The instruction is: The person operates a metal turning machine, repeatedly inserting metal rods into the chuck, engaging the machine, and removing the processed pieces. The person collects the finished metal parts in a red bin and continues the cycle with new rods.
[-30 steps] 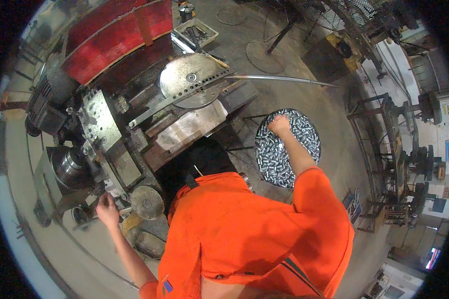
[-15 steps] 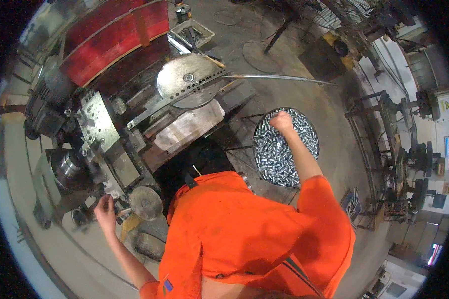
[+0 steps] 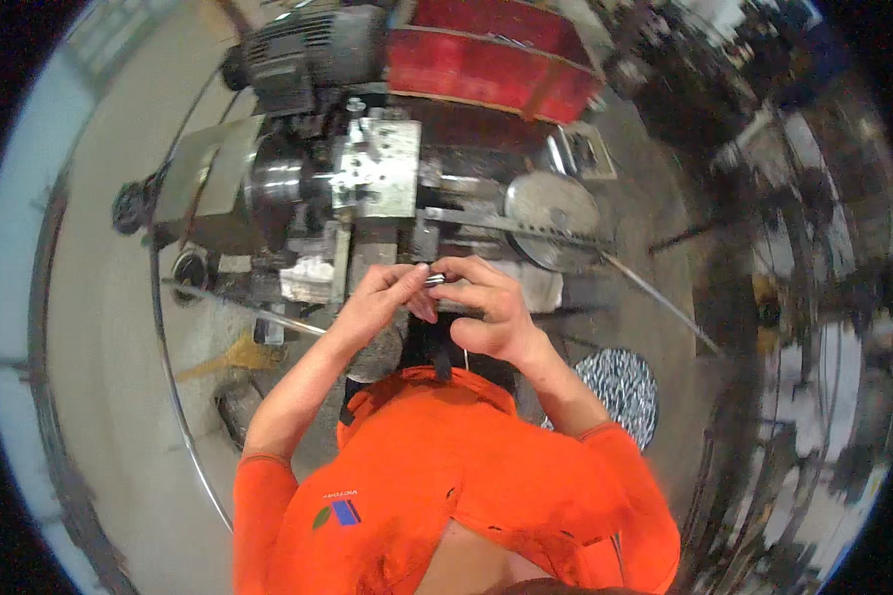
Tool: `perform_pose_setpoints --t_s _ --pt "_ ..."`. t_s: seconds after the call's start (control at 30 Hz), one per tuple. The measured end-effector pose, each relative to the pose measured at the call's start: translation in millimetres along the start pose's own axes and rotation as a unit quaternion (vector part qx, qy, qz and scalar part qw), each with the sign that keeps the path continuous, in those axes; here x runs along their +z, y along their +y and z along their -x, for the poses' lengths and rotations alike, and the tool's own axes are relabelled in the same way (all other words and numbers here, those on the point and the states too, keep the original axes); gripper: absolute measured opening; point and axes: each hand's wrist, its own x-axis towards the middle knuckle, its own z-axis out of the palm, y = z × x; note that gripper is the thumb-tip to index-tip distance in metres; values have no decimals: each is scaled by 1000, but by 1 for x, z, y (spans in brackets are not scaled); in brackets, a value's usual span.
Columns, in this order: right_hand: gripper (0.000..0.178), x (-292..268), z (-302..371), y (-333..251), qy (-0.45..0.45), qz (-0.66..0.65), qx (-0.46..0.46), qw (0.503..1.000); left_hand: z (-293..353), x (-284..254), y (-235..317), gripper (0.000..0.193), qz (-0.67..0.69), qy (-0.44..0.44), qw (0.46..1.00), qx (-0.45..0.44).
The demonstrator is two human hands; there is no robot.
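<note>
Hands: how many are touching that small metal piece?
2. The left hand pinches the metal piece from the left, and the right hand holds it from the right, both in front of the machine. No other hands show.

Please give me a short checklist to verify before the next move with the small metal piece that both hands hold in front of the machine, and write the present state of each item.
1. Small shiny metal cylinder is held between the fingertips of both hands: ok.
2. Left hand has a firm pinch on the piece: cannot tell, the contact is too small to see.
3. Right hand is apart from the round grey metal disc of the machine: ok.
4. Grey block-shaped metal fixture is free of other hands: ok.
5. Round bin of small metal pieces is within reach at the right side: ok, judged.
6. Machine is stopped: cannot tell.
</note>
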Motion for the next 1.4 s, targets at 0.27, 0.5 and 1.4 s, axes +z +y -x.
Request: perform_pose_setpoints --t_s 0.27,0.5,1.4 --pt "30 28 -39 -5 -108 123 -94 982 22 -31 19 26 -220 59 974 5" --pt "26 44 -105 -9 -225 165 -158 947 46 -73 52 21 -241 107 965 11" --pt "20 129 -225 93 -186 249 63 948 313 -210 -71 19 -532 547 573 -299"
